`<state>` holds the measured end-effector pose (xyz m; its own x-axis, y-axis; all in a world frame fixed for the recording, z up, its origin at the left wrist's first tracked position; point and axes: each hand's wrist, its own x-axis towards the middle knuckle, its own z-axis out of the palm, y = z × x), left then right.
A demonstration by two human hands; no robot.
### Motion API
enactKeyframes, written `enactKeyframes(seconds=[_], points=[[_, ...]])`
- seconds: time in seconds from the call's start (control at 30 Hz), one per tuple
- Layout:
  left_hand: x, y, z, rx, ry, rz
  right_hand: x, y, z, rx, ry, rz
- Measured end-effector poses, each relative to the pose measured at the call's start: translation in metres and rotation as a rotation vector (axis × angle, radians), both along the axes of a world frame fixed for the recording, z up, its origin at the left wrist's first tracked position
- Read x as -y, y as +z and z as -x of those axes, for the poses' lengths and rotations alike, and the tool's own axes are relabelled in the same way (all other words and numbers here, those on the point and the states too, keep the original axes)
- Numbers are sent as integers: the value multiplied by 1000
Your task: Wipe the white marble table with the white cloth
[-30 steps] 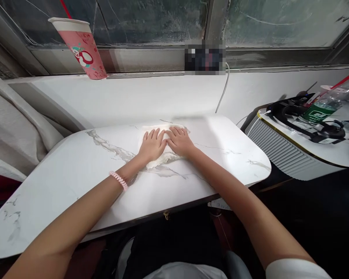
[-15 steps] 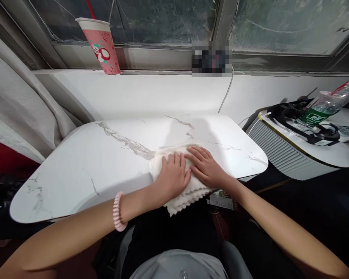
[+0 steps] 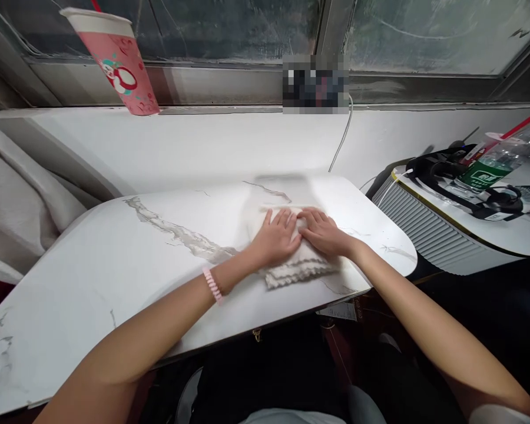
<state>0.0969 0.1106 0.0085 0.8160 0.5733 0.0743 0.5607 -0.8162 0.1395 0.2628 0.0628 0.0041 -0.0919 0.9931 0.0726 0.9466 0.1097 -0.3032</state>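
A folded cream cloth (image 3: 294, 272) with scalloped edges lies on the white marble-patterned tabletop (image 3: 168, 282). My left hand (image 3: 277, 237) rests palm down on it, fingers stretched out, a pink coil band (image 3: 212, 285) around the wrist. Close beside, my right hand (image 3: 324, 231) also presses on the cloth from above with its fingers extended. The thumbs nearly meet. Neither hand is wrapped around the cloth, and the cloth's middle is hidden under them. Its near edge is slightly blurred.
On the window ledge stand a pink paper cup (image 3: 126, 73) with a red straw and a pixelated dark object (image 3: 315, 85). At right, a ribbed white cabinet (image 3: 428, 221) bears a plastic bottle (image 3: 486, 172) and black headphones (image 3: 437, 171). A curtain (image 3: 22, 200) hangs at left.
Both hands and the cloth have slid forward over the tabletop, away from its near edge. The cloth's corner no longer hangs over that edge. The view has also shifted somewhat.
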Motion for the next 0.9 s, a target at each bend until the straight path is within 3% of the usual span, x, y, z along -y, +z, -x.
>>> enactKeyframes(seconds=[0.1,0.2,0.4,0.67,0.9], points=[[-44,-1,-7,-9,-14,-9,-43,-3,11,29,-120,-104],[-80,-4,-13,7,57,-32,-86,-8,13,19,-90,-217],[-128,-5,-28,85,168,-26,-148,-8,-8,-148,-75,-252],[-160,-5,-53,94,188,-69,-180,-10,-26,-234,-153,-298],[-152,-8,-62,86,192,-114,-174,-14,-38,-258,-121,-328]])
